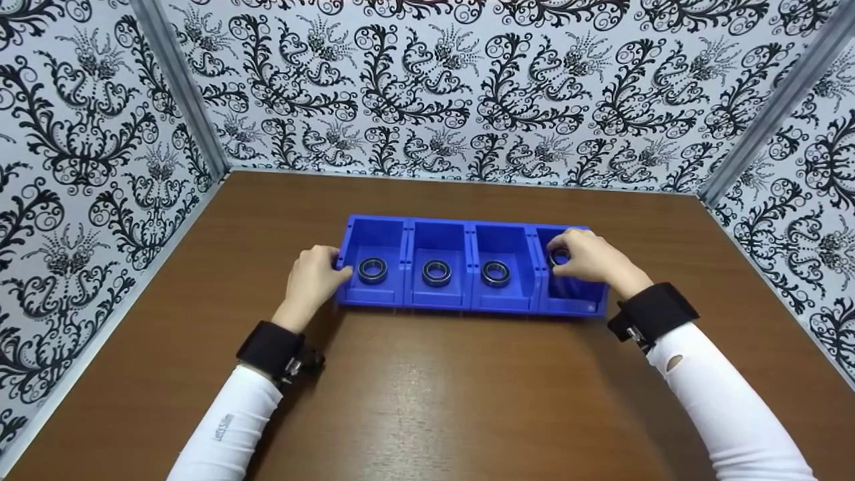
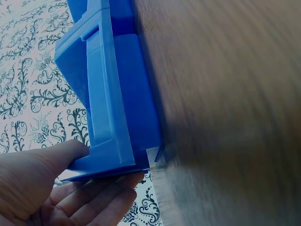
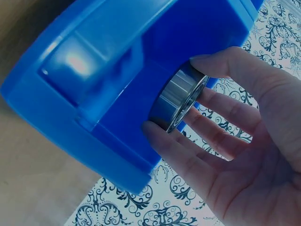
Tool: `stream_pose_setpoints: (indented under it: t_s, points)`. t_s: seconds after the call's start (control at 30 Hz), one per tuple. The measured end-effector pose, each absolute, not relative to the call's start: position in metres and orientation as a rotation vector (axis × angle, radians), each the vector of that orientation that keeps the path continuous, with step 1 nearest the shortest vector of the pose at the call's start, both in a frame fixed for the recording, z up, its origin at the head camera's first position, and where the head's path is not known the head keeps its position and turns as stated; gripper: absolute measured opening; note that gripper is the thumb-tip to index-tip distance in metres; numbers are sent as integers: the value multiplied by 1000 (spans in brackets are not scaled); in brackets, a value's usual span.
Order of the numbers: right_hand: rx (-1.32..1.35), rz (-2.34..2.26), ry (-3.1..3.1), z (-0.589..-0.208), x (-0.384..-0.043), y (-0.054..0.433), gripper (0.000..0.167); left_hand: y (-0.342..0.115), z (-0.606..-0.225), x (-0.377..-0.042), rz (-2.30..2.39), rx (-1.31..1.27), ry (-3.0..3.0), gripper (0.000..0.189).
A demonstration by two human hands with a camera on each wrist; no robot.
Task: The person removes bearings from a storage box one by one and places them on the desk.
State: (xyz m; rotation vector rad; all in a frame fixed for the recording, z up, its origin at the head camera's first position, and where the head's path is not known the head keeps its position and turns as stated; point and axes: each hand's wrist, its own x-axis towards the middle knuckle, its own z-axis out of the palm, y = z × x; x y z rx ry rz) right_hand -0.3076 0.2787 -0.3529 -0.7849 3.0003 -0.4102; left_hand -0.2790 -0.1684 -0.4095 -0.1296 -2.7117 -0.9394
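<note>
A blue bin row [image 1: 437, 308] with side-by-side compartments stands on the table. My left hand [image 1: 312, 277] grips its left end wall; the left wrist view shows the thumb on the inner side and the fingers [image 2: 106, 200] outside. Over the rightmost compartment, my right hand [image 1: 588, 257] pinches a metal ball bearing [image 3: 181, 99] by its outer rim between thumb and fingers. One bearing lies flat in each of the other compartments: a left bearing [image 1: 372, 270], a middle bearing [image 1: 436, 273] and a third bearing [image 1: 495, 274].
The brown wooden table [image 1: 414, 394] extends in front of the bins and to both sides. Patterned wall panels [image 1: 427, 93] enclose it at the back and sides, with grey metal posts [image 1: 184, 87] at the corners. Both wrists wear black straps [image 1: 658, 312].
</note>
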Motion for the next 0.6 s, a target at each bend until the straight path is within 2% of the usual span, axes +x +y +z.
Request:
stream_pose_setpoints:
  t_s: [0.6]
  points:
    - [-763, -427, 3022, -340, -301, 281, 37, -169, -410, -279, -952, -126, -2721, 17]
